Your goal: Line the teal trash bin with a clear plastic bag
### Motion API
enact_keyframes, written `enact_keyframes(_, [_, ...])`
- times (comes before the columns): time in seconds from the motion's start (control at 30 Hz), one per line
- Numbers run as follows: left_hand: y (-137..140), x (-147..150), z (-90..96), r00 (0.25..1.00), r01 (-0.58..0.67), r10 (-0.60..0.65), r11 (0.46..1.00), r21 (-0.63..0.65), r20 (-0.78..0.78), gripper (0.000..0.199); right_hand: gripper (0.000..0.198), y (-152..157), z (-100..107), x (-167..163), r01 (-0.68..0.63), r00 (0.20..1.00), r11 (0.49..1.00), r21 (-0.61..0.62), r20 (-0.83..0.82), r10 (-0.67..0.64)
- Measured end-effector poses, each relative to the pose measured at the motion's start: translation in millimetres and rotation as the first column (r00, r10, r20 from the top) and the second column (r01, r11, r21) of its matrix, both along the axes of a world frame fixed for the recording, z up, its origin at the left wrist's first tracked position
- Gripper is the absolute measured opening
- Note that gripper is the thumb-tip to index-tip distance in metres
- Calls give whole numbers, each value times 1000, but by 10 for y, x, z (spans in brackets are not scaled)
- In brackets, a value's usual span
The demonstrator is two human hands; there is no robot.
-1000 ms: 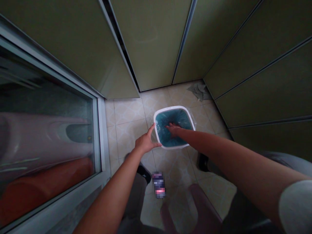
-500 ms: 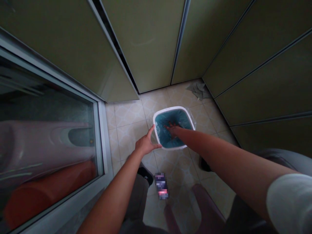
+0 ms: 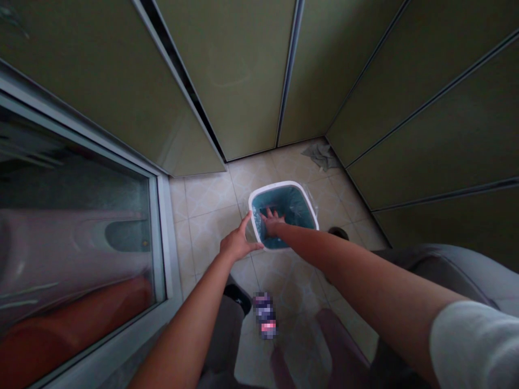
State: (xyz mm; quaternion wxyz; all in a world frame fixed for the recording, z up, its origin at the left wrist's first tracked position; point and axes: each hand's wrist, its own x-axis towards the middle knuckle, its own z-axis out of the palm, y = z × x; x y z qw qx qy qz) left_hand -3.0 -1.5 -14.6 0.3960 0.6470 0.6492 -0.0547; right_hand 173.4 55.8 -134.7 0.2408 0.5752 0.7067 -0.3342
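Clock positions were read from the centre of the bin [image 3: 279, 184], with 12 o'clock at the top of the view. The bin stood upright on the tiled floor [image 3: 213, 193], between and ahead of the person's feet. A clear plastic liner [image 3: 302, 208] covered its blue inside and overlapped the white rim at 2 o'clock.

The left hand [image 3: 235, 244] was open at 8 o'clock, thumb and forefinger spread, their tips against the rim. The right hand [image 3: 272, 220] was inside the bin, open with fingers spread, near the 9 o'clock wall; contact with the liner could not be confirmed.

A grey cloth [image 3: 321, 154] lay at 1 o'clock beside the cabinets [image 3: 247, 81]. A dark shoe [image 3: 238, 299] stood at 7 o'clock, next to a pixelated object [image 3: 265, 316].
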Motion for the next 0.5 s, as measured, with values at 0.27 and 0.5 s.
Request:
enact_keyframes(0.27, [2,6,38,1000,19,-19,1000,-15,-24,125,67,124,138,313,-208,975,978,14,-82,208])
enact_keyframes(0.5, [-5,-9,16,1000,1,-2,1000,-11,-13,126,70,110,70,787,-193,975,976,99,-93,202])
